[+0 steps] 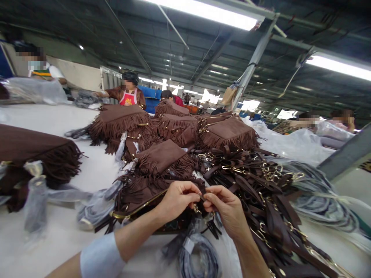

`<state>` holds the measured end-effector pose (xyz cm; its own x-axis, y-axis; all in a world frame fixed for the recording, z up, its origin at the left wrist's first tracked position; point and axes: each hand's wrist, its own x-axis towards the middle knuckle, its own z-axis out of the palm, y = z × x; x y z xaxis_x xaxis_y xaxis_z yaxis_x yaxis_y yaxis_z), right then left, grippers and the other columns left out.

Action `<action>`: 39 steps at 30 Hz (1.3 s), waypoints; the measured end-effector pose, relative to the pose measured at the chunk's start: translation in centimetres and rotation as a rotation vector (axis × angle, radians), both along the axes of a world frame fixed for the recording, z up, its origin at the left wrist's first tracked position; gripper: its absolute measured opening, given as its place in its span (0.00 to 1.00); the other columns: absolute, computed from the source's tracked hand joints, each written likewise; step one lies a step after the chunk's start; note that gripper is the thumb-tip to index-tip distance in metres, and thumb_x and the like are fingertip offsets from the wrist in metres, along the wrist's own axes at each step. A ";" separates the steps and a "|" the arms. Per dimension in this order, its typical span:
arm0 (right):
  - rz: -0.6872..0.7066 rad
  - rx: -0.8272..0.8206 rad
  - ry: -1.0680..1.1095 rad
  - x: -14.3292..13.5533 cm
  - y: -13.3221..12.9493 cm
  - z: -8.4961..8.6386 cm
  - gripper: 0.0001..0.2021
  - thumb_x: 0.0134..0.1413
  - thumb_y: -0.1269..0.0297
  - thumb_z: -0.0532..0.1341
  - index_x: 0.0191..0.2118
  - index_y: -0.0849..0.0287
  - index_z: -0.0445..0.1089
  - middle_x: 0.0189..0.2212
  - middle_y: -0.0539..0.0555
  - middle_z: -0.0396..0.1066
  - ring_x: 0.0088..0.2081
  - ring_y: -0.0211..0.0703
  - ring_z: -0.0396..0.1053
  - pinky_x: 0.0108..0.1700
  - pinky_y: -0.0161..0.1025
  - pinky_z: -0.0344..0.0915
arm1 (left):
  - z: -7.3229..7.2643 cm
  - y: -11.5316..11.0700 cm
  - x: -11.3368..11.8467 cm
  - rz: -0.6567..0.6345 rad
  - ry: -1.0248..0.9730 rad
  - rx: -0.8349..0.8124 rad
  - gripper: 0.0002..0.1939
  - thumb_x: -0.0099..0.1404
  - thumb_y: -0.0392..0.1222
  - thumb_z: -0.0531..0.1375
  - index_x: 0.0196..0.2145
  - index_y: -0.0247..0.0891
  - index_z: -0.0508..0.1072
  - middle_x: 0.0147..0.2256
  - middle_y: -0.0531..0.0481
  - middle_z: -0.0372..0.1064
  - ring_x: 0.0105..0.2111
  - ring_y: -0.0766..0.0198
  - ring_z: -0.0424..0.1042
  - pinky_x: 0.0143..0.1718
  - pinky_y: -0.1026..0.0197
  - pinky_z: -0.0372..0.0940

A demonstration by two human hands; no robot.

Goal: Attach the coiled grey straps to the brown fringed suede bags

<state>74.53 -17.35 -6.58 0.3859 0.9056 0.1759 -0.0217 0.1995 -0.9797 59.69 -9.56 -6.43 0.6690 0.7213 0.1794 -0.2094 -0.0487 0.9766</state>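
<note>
In front of me a dark brown fringed bag (137, 195) lies on the white table (97, 168), a gold zip along its near edge. My left hand (179, 200) and my right hand (227, 208) meet at the bag's right end. Both are closed, thumbs against forefingers, pinching something small that the fingertips mostly hide. Just below the fingertips hangs a gold clasp (197, 209). A coiled strap (199, 258) in clear wrapping lies beneath the hands, close to the table's near side.
More fringed bags (119, 116) are heaped behind. Loose brown straps with gold hooks (246, 179) spread to my right, beside wrapped coils (321, 200). Another bag (31, 144) lies at left. A person in a red apron (129, 96) stands across the table.
</note>
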 end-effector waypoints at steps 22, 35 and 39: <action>0.042 0.011 -0.123 -0.5 0.5 -0.9 0.14 0.47 0.52 0.69 0.31 0.59 0.73 0.21 0.49 0.74 0.21 0.35 0.71 0.26 0.30 0.70 | -0.1 0.0 -0.5 0.122 0.213 0.377 0.11 0.62 0.37 0.55 0.28 0.34 0.76 0.23 0.53 0.70 0.23 0.70 0.64 0.25 0.69 0.57; -0.019 0.138 -0.234 -1.0 1.0 -1.7 0.10 0.54 0.57 0.64 0.28 0.57 0.72 0.21 0.45 0.61 0.20 0.30 0.54 0.19 0.29 0.49 | 0.1 -0.3 -0.5 0.188 0.258 0.459 0.11 0.61 0.36 0.55 0.25 0.34 0.75 0.23 0.54 0.69 0.24 0.70 0.64 0.27 0.68 0.55; -0.026 0.105 -0.223 -1.0 0.9 -1.8 0.11 0.53 0.55 0.64 0.29 0.57 0.72 0.20 0.44 0.61 0.17 0.30 0.53 0.17 0.29 0.48 | 0.1 -0.3 -0.5 0.190 0.269 0.454 0.11 0.61 0.36 0.55 0.26 0.34 0.75 0.23 0.54 0.69 0.24 0.70 0.63 0.27 0.68 0.54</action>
